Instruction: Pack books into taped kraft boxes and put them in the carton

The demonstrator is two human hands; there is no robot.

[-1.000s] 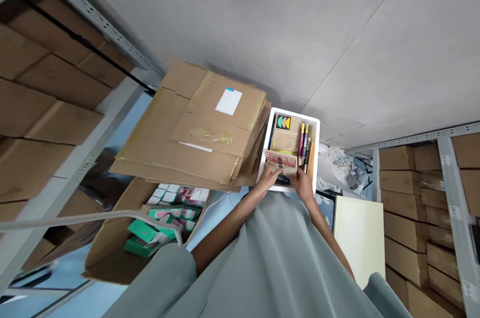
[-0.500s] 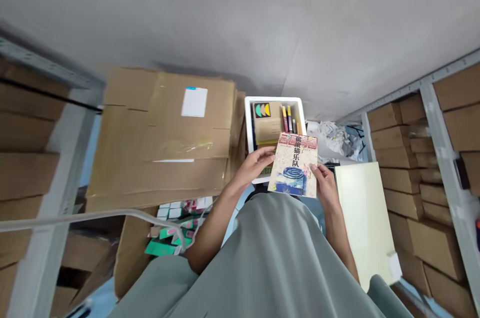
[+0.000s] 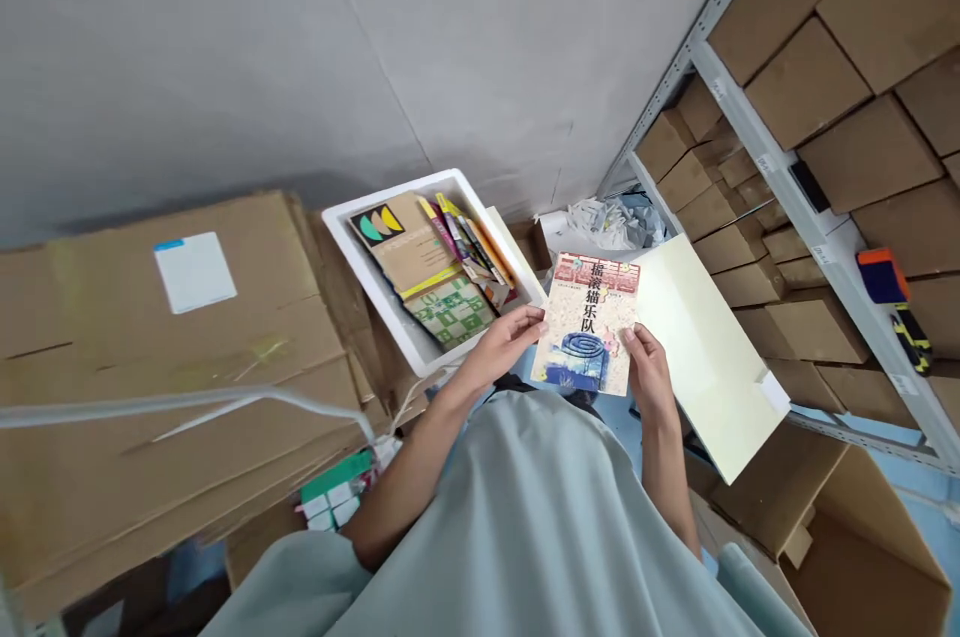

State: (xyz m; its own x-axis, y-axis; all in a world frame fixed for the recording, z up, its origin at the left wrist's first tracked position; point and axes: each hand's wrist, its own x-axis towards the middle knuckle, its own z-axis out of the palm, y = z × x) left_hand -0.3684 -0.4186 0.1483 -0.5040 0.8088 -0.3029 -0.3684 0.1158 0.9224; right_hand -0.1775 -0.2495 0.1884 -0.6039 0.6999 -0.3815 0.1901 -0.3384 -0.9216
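Note:
Both hands hold a thin book [image 3: 586,322] with a red patterned top band, dark vertical lettering and a blue picture near the bottom. Its left edge is pinched by my left hand [image 3: 504,342], its right edge by my right hand [image 3: 649,367]. The cover faces up, over my lap. Left of the book is a white foam box [image 3: 379,302] holding several books, among them a green-and-white one [image 3: 451,311] and a tan one with a black panel [image 3: 412,242]. More books stand on edge at the box's right side.
A large cardboard box [image 3: 255,267] lies left, crossed by a white cable [image 3: 300,396]. A pale board [image 3: 697,357] leans on the right. Shelves of cartons [image 3: 810,97] rise beyond, with an open carton [image 3: 862,557] below. Crumpled white material [image 3: 611,220] lies near the wall.
The view has turned to the right, so the foam box and large carton appear farther left and more shelving shows. Both hands still hold the book in much the same way.

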